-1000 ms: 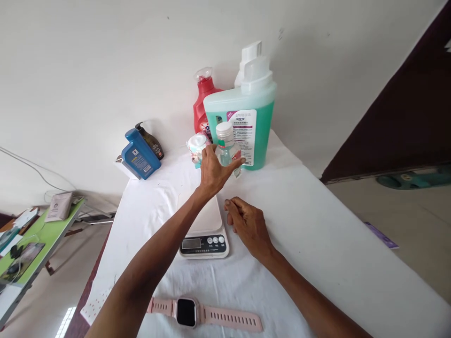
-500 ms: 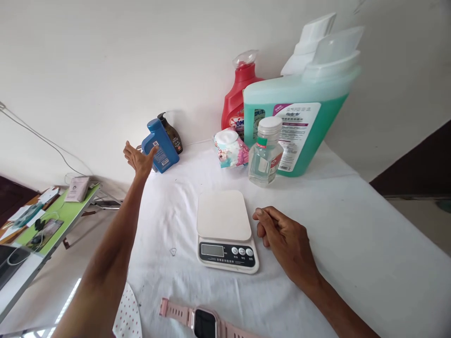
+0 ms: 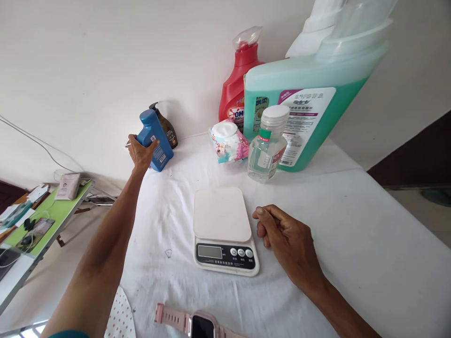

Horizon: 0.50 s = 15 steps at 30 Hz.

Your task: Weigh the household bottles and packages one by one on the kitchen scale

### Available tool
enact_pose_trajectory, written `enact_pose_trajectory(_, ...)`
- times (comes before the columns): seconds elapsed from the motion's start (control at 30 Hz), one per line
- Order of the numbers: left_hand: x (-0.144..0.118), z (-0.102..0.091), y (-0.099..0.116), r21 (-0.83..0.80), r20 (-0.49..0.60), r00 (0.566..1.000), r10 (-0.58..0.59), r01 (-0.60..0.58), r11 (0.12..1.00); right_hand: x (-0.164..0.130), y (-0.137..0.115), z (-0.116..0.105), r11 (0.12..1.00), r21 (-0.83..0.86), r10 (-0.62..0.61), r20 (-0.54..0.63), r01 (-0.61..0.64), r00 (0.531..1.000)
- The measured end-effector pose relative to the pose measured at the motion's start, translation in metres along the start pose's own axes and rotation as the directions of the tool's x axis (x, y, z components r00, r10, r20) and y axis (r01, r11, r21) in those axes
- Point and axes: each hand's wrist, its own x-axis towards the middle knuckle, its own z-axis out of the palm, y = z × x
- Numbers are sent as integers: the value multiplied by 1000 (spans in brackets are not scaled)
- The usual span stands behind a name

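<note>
At the far left of the cloth, my left hand (image 3: 141, 151) is closed around the near left side of a blue bottle (image 3: 159, 141), thumb on its labelled front and fingers partly hidden behind it. The bottle stands upright beside a dark pump bottle (image 3: 168, 126). My right hand (image 3: 287, 237) rests on the cloth with its fingers curled in, nothing visible in them. Just left of it sits a white kitchen scale (image 3: 221, 213) with a bare platform and a blank-looking display. A pink smartwatch (image 3: 202, 325) lies at the front edge of view.
Along the wall stand a red detergent bottle (image 3: 234, 94), a big jug of green liquid (image 3: 317, 117), a white bottle (image 3: 319, 23), a wipes pack (image 3: 227, 141) and a clear bottle (image 3: 266, 155). A lower green table (image 3: 70, 202) is at left.
My left hand has gone from spread fingers beside the blue bottle to closing on it. The view has shifted slightly; my right hand stays curled beside the scale.
</note>
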Motion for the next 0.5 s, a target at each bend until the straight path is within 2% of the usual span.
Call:
enact_pose_trajectory(0.23,-30,-17,16,-69,9,999,36,-36,997,-2,-1,0,999,40,-17,4,17,1000)
enact_pose_trajectory(0.33,-50,-33,16,-230,19,999,-26,29,973,-3,-4,0,998,59,-37,10,36,999)
enact_pose_trajectory(0.43,-75,-57,17,-434,88,991,-99,128,892,-3,-6,-1,996,66,-69,14,68,998)
enact_pose_trajectory(0.5,-92,-77,22,-516,109,991,-83,128,847,-4,-7,-1,994,68,-83,12,81,997)
